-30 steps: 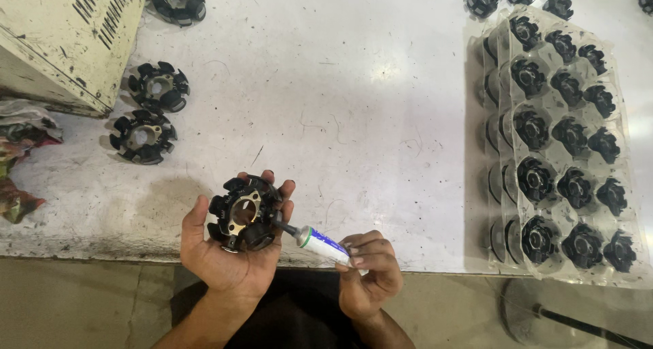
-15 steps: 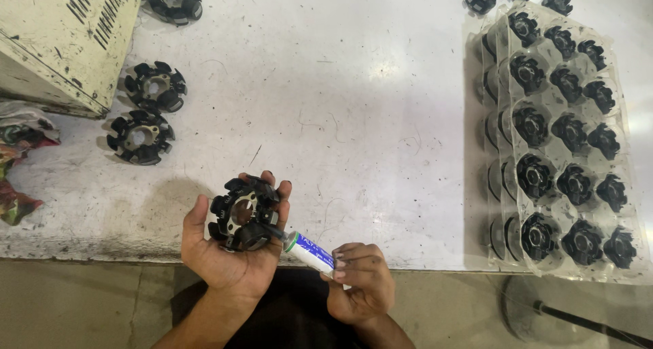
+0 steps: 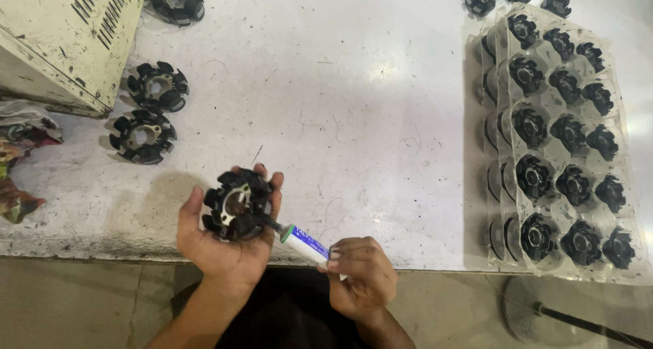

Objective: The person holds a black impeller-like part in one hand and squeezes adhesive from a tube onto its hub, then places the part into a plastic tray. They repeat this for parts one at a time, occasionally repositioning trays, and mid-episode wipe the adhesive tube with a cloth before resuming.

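Observation:
My left hand (image 3: 221, 247) cradles a black ring-shaped stator core (image 3: 237, 204) with several radial teeth and a metal centre, held over the near edge of the white table (image 3: 354, 104). My right hand (image 3: 364, 277) grips a small white and blue tube with a green collar (image 3: 306, 243). The tube's dark nozzle touches the lower right side of the core.
Two more black cores (image 3: 144, 136) (image 3: 158, 86) lie at the left, another (image 3: 177, 0) at the top. A cream metal box (image 3: 61, 36) stands at the far left beside crumpled cloth (image 3: 20, 152). Clear plastic trays (image 3: 561, 145) full of black cores stand at the right.
The tube's tip has stayed against the core while my right hand shifted slightly left and down. My left hand turned the core a little.

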